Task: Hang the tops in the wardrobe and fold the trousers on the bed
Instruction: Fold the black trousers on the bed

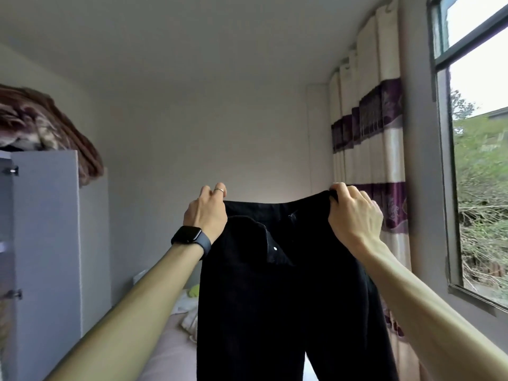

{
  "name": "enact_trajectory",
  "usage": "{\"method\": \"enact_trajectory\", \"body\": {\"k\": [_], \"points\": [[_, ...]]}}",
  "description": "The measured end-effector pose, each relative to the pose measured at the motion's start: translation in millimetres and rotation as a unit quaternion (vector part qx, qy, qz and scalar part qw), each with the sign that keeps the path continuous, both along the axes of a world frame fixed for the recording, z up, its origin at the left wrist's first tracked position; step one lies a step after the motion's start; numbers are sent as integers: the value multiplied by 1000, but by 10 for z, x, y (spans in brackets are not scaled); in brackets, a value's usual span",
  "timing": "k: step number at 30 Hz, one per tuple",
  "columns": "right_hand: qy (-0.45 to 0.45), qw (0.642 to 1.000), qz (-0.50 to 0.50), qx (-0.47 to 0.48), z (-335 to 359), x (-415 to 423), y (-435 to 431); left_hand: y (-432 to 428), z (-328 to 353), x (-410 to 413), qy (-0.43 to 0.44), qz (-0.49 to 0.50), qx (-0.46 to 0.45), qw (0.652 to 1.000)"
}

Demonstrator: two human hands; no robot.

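Note:
Black trousers (280, 292) hang in front of me, held up by the waistband with both legs dropping out of the frame's bottom. My left hand (206, 213), with a ring and a dark watch on the wrist, grips the waistband's left corner. My right hand (353, 215) pinches the right corner. The fly flap with a small white button is folded open at the middle. Below and behind the trousers lies the bed (170, 350), mostly hidden. The grey wardrobe (46, 243) stands at the left with its door open.
A brown patterned blanket (46, 127) is piled on top of the wardrobe. White and green items (189, 301) lie at the bed's far end. Cream and purple curtains (368, 138) hang at the right beside a window (478, 160).

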State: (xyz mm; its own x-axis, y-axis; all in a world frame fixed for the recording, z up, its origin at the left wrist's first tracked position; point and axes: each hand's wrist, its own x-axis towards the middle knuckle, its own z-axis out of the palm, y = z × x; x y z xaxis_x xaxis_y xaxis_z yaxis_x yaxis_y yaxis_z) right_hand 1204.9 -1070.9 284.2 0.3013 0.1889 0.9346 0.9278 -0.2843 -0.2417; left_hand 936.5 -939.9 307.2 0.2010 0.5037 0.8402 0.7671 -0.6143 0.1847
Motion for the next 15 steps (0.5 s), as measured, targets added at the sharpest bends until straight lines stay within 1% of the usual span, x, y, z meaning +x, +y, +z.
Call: {"method": "enact_trajectory", "body": {"k": [3,5,7,10,15], "points": [[-33,999,-16,-33,25,-22,134,-3,51,23,46,44,31,997],[-24,997,-25,-68,-98,33,211,39,-26,41,77,57,28,995],[-9,995,-21,-97,-341,93,378,214,-220,7,101,68,7,993],[8,992,-12,-124,-665,176,623,542,-563,-8,105,69,-18,992],[31,983,-21,-181,-1164,391,1294,1257,-1159,185,99,44,-57,992]]}}
